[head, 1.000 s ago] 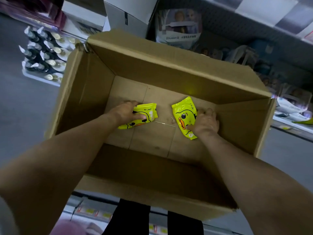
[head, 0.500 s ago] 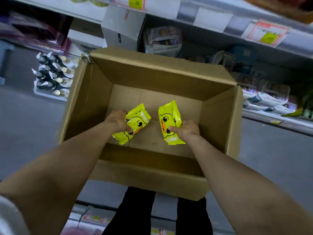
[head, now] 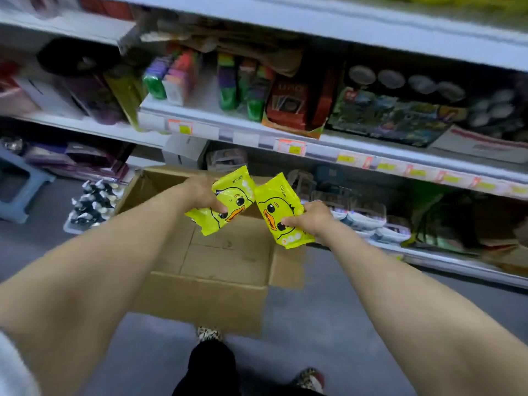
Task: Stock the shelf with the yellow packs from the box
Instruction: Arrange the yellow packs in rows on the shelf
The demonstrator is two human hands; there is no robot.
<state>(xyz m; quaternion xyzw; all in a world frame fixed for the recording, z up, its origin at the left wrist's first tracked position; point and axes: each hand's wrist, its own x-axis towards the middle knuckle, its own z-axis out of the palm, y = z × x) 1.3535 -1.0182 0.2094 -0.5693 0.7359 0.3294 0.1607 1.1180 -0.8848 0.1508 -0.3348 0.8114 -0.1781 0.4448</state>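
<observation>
Two yellow packs printed with a duck face are held up above the open cardboard box (head: 205, 298) on the floor. My left hand (head: 201, 192) grips the left yellow pack (head: 228, 200) at its left edge. My right hand (head: 310, 217) pinches the right yellow pack (head: 278, 210) at its right edge. The two packs almost touch at their inner corners. The box floor below them shows bare cardboard. The store shelf (head: 314, 145) rises behind the box.
The shelf's boards carry coloured boxes, card packs (head: 288, 104) and toy sets, with price tags along the edges. A tray of small bottles (head: 91, 204) stands on the floor left of the box, a blue stool (head: 17, 187) farther left. My feet stand just before the box.
Both hands have lifted the packs out of the box and raised them above its rim. The view has tilted up from the box to the shelves.
</observation>
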